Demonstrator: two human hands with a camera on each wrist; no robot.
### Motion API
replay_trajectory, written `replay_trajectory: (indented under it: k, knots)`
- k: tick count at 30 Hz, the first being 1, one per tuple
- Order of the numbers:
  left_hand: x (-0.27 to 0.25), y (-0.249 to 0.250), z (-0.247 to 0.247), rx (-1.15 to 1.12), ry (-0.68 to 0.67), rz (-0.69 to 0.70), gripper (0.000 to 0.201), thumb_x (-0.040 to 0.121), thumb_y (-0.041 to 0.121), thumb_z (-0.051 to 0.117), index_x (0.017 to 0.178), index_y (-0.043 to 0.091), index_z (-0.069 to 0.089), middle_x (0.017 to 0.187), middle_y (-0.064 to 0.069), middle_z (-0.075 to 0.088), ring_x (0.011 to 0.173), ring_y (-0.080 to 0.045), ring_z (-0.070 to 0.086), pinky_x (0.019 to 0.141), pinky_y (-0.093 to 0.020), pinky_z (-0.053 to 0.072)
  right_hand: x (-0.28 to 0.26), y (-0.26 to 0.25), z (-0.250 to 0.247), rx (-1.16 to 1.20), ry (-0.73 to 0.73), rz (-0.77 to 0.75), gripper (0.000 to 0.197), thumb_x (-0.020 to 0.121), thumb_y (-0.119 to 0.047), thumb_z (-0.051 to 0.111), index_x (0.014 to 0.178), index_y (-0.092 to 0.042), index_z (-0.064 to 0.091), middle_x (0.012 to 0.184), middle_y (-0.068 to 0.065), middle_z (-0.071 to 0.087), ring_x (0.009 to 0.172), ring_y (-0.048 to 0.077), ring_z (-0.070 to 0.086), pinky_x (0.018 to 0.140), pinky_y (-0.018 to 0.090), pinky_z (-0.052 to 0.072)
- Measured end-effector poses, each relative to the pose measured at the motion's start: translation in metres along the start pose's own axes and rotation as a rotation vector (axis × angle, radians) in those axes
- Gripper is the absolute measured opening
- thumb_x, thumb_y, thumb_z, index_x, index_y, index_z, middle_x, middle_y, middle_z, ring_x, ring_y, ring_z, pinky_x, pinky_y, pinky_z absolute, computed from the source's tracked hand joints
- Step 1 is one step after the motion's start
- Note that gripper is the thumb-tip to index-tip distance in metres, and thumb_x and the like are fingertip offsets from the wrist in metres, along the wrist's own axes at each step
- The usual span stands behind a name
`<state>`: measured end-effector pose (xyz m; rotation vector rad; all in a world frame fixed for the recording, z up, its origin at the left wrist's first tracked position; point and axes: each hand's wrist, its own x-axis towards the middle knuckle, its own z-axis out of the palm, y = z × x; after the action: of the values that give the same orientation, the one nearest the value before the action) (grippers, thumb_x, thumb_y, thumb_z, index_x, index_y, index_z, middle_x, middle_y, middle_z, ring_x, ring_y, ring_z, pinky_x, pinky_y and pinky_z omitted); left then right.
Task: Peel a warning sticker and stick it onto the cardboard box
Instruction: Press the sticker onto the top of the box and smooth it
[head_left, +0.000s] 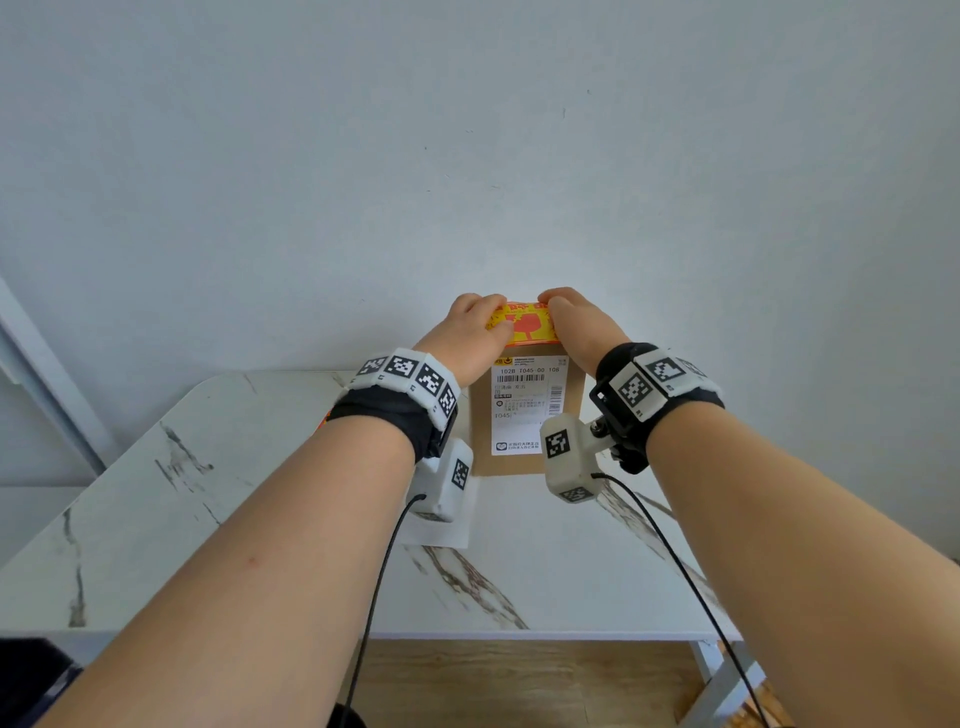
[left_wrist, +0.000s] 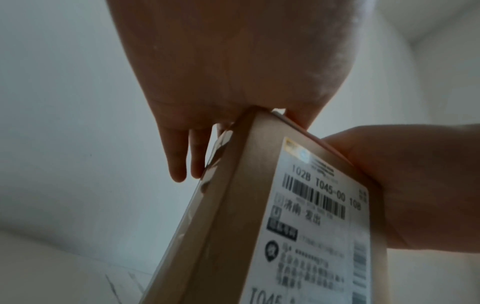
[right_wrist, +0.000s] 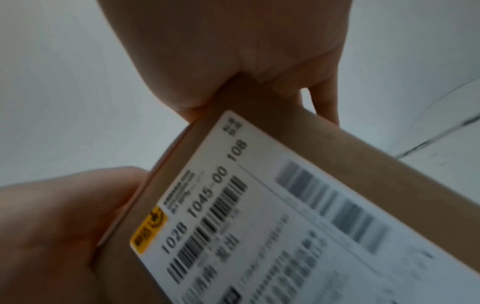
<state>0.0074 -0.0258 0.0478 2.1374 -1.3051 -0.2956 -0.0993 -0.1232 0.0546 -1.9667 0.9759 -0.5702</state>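
Note:
A brown cardboard box (head_left: 480, 426) stands upright on the table, its white shipping label (head_left: 527, 405) facing me. A yellow and red warning sticker (head_left: 524, 325) lies across its top face. My left hand (head_left: 475, 322) rests on the sticker's left part, thumb laid over it. My right hand (head_left: 576, 317) covers its right end. In the left wrist view the left hand (left_wrist: 233, 72) sits on the box (left_wrist: 233, 216) corner, its fingers (left_wrist: 176, 160) hanging straight down beside it. In the right wrist view the right hand (right_wrist: 246, 51) presses on the box (right_wrist: 337, 144) top.
The white marble table (head_left: 545, 587) stands against a plain wall. A white sheet of backing paper (head_left: 441, 535) lies in front of the box under my left wrist. A bit of orange (head_left: 326, 415) shows left of my left wrist. Wood floor lies past the near edge.

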Motion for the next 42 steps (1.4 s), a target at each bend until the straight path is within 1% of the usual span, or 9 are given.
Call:
replay_trajectory:
  k: [3, 7, 13, 18, 22, 28, 30, 33, 42]
  knots:
    - [0.005, 0.003, -0.005, -0.036, -0.023, -0.062, 0.06, 0.095, 0.035, 0.04, 0.151, 0.019, 0.027, 0.153, 0.0, 0.023, 0.136, -0.019, 0.038, 0.098, -0.027, 0.029, 0.006, -0.01, -0.003, -0.04, -0.014, 0.005, 0.046, 0.092, -0.018, 0.029, 0.129, -0.029, 0.055, 0.127, 0.008, 0.059, 0.097, 0.023, 0.06, 0.065, 0.028, 0.046]
    - [0.011, 0.006, -0.006, -0.113, -0.035, -0.111, 0.06, 0.093, 0.035, 0.046, 0.148, 0.017, 0.031, 0.148, -0.004, 0.027, 0.129, -0.021, 0.041, 0.09, -0.028, 0.031, 0.012, -0.015, -0.001, -0.096, -0.031, 0.04, 0.049, 0.095, -0.006, 0.028, 0.135, -0.02, 0.054, 0.136, 0.012, 0.054, 0.118, 0.028, 0.056, 0.1, 0.041, 0.048]
    - [0.008, 0.003, -0.005, -0.223, -0.011, -0.114, 0.057, 0.089, 0.034, 0.053, 0.142, 0.02, 0.038, 0.139, -0.005, 0.033, 0.105, -0.015, 0.044, 0.084, -0.026, 0.034, 0.013, -0.003, -0.001, 0.011, 0.014, 0.063, 0.045, 0.084, -0.018, 0.032, 0.12, -0.023, 0.059, 0.128, 0.014, 0.053, 0.107, 0.032, 0.059, 0.088, 0.039, 0.05]
    - [0.001, -0.002, -0.007, -0.337, 0.032, -0.146, 0.071, 0.084, 0.036, 0.064, 0.146, 0.02, 0.034, 0.137, -0.001, 0.039, 0.117, -0.018, 0.048, 0.096, -0.029, 0.041, 0.006, 0.008, -0.001, 0.152, 0.084, 0.027, 0.036, 0.089, -0.021, 0.036, 0.12, -0.018, 0.055, 0.118, 0.01, 0.059, 0.091, 0.023, 0.061, 0.065, 0.03, 0.042]
    - [-0.013, -0.008, 0.002, -0.525, 0.031, -0.259, 0.094, 0.067, 0.057, 0.067, 0.149, 0.032, 0.026, 0.141, 0.002, 0.052, 0.124, -0.023, 0.056, 0.111, -0.043, 0.038, -0.005, 0.022, -0.001, 0.303, 0.138, 0.039, 0.045, 0.09, -0.024, 0.042, 0.135, -0.022, 0.042, 0.096, 0.001, 0.059, 0.082, 0.019, 0.058, 0.071, 0.029, 0.042]
    - [-0.016, -0.001, 0.014, -0.652, 0.037, -0.143, 0.071, 0.081, 0.051, 0.058, 0.145, 0.038, 0.03, 0.136, 0.007, 0.058, 0.121, -0.018, 0.06, 0.107, -0.043, 0.043, -0.012, 0.027, 0.001, 0.449, 0.147, -0.084, 0.012, 0.083, -0.008, 0.041, 0.083, -0.019, 0.047, 0.081, 0.007, 0.049, 0.074, 0.019, 0.046, 0.063, 0.031, 0.037]
    - [-0.016, -0.003, 0.018, -0.662, 0.013, -0.14, 0.086, 0.072, 0.057, 0.06, 0.145, 0.052, 0.016, 0.145, 0.01, 0.05, 0.128, -0.018, 0.054, 0.11, -0.047, 0.039, -0.015, 0.031, 0.0, 0.469, 0.113, -0.108, 0.017, 0.085, -0.008, 0.043, 0.09, -0.021, 0.052, 0.085, 0.008, 0.053, 0.076, 0.02, 0.051, 0.064, 0.031, 0.041]
    - [-0.015, -0.016, 0.025, -0.646, -0.02, -0.159, 0.096, 0.064, 0.062, 0.065, 0.141, 0.06, 0.009, 0.143, 0.013, 0.052, 0.126, -0.02, 0.056, 0.108, -0.05, 0.041, -0.018, 0.035, 0.001, 0.474, 0.059, -0.083, 0.048, 0.093, -0.018, 0.051, 0.14, -0.029, 0.044, 0.114, -0.001, 0.063, 0.096, 0.019, 0.066, 0.085, 0.034, 0.053]
    - [-0.014, -0.014, 0.021, -0.502, -0.044, -0.12, 0.089, 0.068, 0.066, 0.06, 0.144, 0.048, 0.017, 0.134, 0.001, 0.06, 0.116, -0.026, 0.064, 0.101, -0.05, 0.048, -0.014, 0.039, 0.005, 0.401, 0.006, -0.135, 0.033, 0.1, -0.03, 0.045, 0.13, -0.016, 0.053, 0.12, 0.007, 0.069, 0.104, 0.022, 0.068, 0.091, 0.035, 0.054]
